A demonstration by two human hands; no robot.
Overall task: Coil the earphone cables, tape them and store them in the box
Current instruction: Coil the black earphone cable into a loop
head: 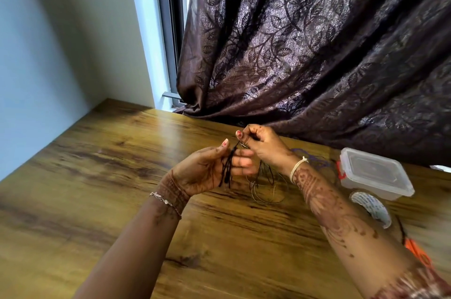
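My left hand (210,169) holds a bundle of coiled black earphone cable (228,166) between thumb and fingers, above the wooden table (97,176). My right hand (263,147) pinches the upper end of the same cable just above and to the right of the bundle. Loose loops of thin grey cable (268,191) hang and lie on the table under my right wrist. A clear plastic box (373,174) with a closed lid and red clasps stands to the right. A white roll of tape (371,208) lies in front of the box.
Orange-handled scissors (417,252) lie at the right edge of the table, partly behind my right forearm. A purple cable (314,159) lies behind my right wrist. A dark patterned curtain (317,54) hangs along the table's far side, with a wall at the left.
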